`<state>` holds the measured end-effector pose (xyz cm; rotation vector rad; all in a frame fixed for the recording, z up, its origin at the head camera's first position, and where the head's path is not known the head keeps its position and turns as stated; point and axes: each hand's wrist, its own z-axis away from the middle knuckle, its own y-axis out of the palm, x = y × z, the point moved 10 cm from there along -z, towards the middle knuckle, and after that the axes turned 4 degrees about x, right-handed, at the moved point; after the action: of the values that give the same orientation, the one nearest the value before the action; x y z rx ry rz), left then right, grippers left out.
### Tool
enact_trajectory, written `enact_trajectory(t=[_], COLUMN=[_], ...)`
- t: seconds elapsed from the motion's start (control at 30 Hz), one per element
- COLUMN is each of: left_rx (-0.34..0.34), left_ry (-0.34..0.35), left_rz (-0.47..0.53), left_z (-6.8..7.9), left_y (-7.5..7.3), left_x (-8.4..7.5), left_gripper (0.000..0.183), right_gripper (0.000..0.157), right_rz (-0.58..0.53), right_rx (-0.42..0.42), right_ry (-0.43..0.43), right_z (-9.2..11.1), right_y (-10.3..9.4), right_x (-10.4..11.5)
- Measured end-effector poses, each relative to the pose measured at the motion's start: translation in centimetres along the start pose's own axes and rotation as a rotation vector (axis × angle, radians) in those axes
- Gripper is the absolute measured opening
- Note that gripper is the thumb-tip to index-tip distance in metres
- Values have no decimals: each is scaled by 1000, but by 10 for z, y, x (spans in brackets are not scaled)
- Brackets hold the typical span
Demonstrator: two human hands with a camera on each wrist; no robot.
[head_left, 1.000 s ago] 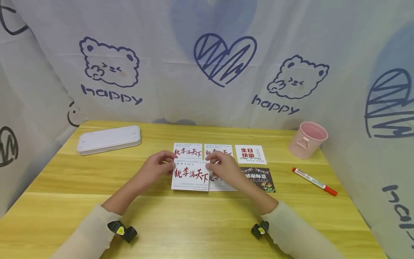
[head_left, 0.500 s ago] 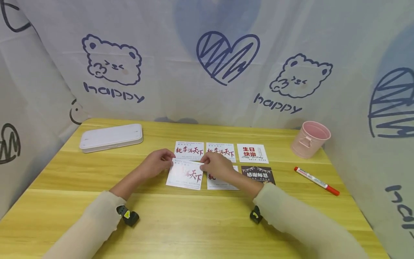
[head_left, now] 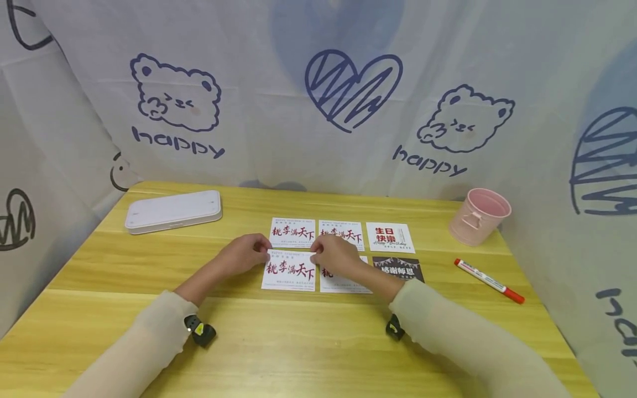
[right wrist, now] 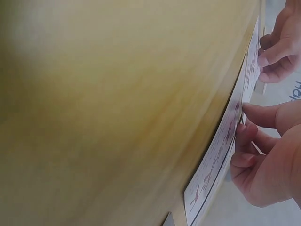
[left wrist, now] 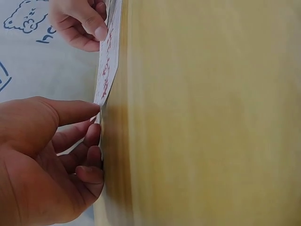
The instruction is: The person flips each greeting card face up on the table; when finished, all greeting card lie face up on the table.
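A white card with red Chinese characters [head_left: 290, 272] lies at the front left of a two-row layout of cards. My left hand [head_left: 244, 255] pinches its upper left corner between thumb and fingers; the left wrist view shows the thumb [left wrist: 84, 112] right at that corner. At the upper right corner my right hand [head_left: 338, 255] pinches the same card, its thumb [right wrist: 261, 114] on the edge in the right wrist view. Beneath the right hand and forearm, a matching card [head_left: 343, 283] and a black card [head_left: 397, 267] are partly covered.
Behind are two more red-lettered cards, a left one [head_left: 292, 232] and a right one [head_left: 348, 232], plus a birthday card [head_left: 390, 237]. A white case [head_left: 173, 211] sits at the back left of the wooden table [head_left: 298, 342]. Right are a pink bucket [head_left: 478, 218] and a red marker [head_left: 489, 281].
The held card has shifted from overlapping its neighbours to the front left spot, tilting midway, and now lies straight in line with the others. Both hands moved with it.
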<state>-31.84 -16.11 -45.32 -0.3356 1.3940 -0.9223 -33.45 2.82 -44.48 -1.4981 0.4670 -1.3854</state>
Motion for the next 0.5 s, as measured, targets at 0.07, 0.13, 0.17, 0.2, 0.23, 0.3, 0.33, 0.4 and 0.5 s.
enact_trajectory(t=[0.07, 0.13, 0.17, 0.2, 0.23, 0.3, 0.33, 0.4, 0.5], left_rx=[0, 1, 0, -2, -3, -5, -8, -10, -16], left_ry=[-9, -8, -8, -9, -8, -2, -4, 0, 2], left_rz=[-16, -24, -28, -30, -33, -39, -41, -46, -43], left_z=[0, 0, 0, 0, 0, 0, -1, -1, -1], left_y=[0, 1, 1, 1, 1, 1, 1, 0, -1], left_x=[0, -1, -1, -1, -2, -3, -2, -3, -3], left_gripper=[19, 18, 18, 18, 18, 17, 17, 17, 17], right_gripper=[15, 16, 16, 15, 15, 15, 14, 14, 13], right_rz=[5, 13, 20, 28, 35, 46, 49, 49, 24], right_rx=[-2, -6, -7, -9, -10, -18, -23, -30, -38], right_ry=[0, 1, -2, -4, -7, -15, -19, -26, -45], right_z=[1, 2, 2, 2, 2, 3, 3, 4, 5], right_y=[0, -1, -1, -1, -1, -1, -2, -3, -5], right_x=[1, 1, 2, 2, 2, 3, 3, 3, 2])
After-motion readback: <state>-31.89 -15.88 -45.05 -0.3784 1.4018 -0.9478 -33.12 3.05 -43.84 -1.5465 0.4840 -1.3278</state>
